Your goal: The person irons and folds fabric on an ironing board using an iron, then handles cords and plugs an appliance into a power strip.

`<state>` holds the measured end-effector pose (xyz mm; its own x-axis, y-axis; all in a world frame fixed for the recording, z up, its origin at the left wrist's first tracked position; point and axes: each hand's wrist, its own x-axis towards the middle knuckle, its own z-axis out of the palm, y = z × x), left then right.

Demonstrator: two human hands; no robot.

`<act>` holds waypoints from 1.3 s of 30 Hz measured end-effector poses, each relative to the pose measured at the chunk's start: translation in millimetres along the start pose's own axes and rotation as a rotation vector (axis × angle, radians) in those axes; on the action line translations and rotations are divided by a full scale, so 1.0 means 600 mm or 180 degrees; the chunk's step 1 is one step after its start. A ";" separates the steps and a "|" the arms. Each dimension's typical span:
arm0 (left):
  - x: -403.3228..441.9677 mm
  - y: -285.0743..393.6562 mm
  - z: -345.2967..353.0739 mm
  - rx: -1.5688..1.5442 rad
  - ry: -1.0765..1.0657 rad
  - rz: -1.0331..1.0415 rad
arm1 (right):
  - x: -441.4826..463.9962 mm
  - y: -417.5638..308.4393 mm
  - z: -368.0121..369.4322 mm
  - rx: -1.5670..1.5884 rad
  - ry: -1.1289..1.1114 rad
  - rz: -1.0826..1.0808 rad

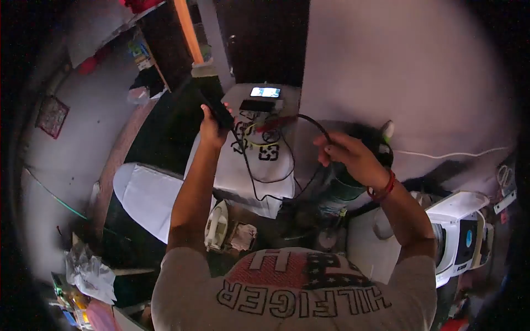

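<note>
My left hand (212,126) is closed around a black, box-like device (216,112), raised over the left edge of a white covered surface (243,179) printed with black symbols. A thin black cable (248,161) runs from it and loops across that surface. To the right, my right hand (353,157) has its fingers closed on a thicker black cord (312,122), which arches toward the middle. Between the hands, a red-and-yellow bundle of wires (268,128) lies on the surface. Behind it are a phone with a lit screen (265,92) and a flat black object (257,105).
A dark green container (345,185) stands below my right hand. A clothes iron (217,225) and an open box (243,237) with something pale inside are near my body. A white appliance (461,240) stands at the right. A white padded board (146,198) lies left.
</note>
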<state>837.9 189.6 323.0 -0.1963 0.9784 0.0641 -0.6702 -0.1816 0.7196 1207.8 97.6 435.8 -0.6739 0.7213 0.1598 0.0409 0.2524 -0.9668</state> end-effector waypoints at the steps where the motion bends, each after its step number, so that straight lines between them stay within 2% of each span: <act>1: 0.030 -0.013 -0.056 -0.0208 0.0026 0.0016 | 0.005 0.001 0.006 0.0048 -0.0007 0.0060; 2: 0.043 -0.015 -0.085 -0.0417 0.0042 0.0032 | 0.010 0.008 0.011 -0.0028 -0.0024 0.0025; 3: 0.036 -0.014 -0.077 -0.0645 0.0748 0.0038 | 0.017 0.024 0.015 -0.0106 -0.0037 -0.0010; 6: 0.024 -0.021 -0.122 -0.1256 0.0584 -0.0243 | 0.046 0.072 0.031 -0.0023 -0.0065 0.0003; 7: 0.000 -0.013 -0.115 -0.1348 0.0279 -0.0379 | 0.057 0.089 0.040 0.0064 -0.0072 0.0037; 13: -0.122 0.067 -0.062 -0.1251 -0.0052 -0.0043 | 0.156 0.206 0.102 -0.0011 0.0043 0.0649; 16: -0.184 0.138 -0.046 -0.1000 0.0121 0.0388 | 0.207 0.250 0.130 0.0751 0.0059 0.0537; 19: -0.245 0.200 -0.059 -0.0996 -0.0220 0.0566 | 0.249 0.278 0.151 0.1032 0.0078 0.0895; 22: -0.304 0.253 -0.066 -0.1530 -0.0068 0.0580 | 0.255 0.286 0.169 0.1034 -0.0272 0.0890; 24: -0.345 0.281 -0.039 -0.1982 -0.0102 0.0643 | 0.246 0.308 0.202 0.1211 -0.0752 0.0692; 25: -0.362 0.291 -0.007 -0.2078 -0.0487 0.0606 | 0.231 0.307 0.226 0.1300 -0.0969 0.0556; 27: -0.389 0.300 0.044 -0.2203 -0.0720 0.0691 | 0.195 0.280 0.276 0.1491 -0.1379 0.0255; 28: -0.395 0.303 0.063 -0.2249 -0.0856 0.0683 | 0.180 0.246 0.306 0.0982 -0.1349 0.0350; 30: -0.394 0.316 0.076 -0.2253 -0.1037 0.0712 | 0.152 0.195 0.329 0.0598 -0.2067 0.0887; 32: -0.381 0.352 0.058 -0.2225 -0.1209 0.0779 | 0.116 0.211 0.352 0.0463 -0.2221 0.0347; 33: -0.369 0.373 0.047 -0.2096 -0.1092 0.1078 | 0.101 0.282 0.368 0.0623 -0.2214 -0.0323; 35: -0.340 0.409 0.019 -0.1740 -0.0884 0.1451 | 0.078 0.270 0.346 0.0565 -0.2042 0.0101; 36: -0.322 0.423 0.001 -0.1520 -0.0801 0.1531 | 0.052 0.167 0.297 0.0356 -0.1846 0.1189; 38: -0.291 0.449 -0.042 -0.1391 -0.0770 0.1527 | 0.021 0.116 0.229 -0.0140 -0.1592 0.1875; 39: -0.273 0.463 -0.069 -0.1477 -0.0818 0.1433 | 0.009 0.125 0.207 -0.0429 -0.1573 0.1488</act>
<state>654.5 -25.3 483.8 -0.3897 0.7799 0.4898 -0.8112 -0.5425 0.2184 1115.7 40.5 339.2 -0.8188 0.4036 -0.4081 0.4786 0.0875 -0.8737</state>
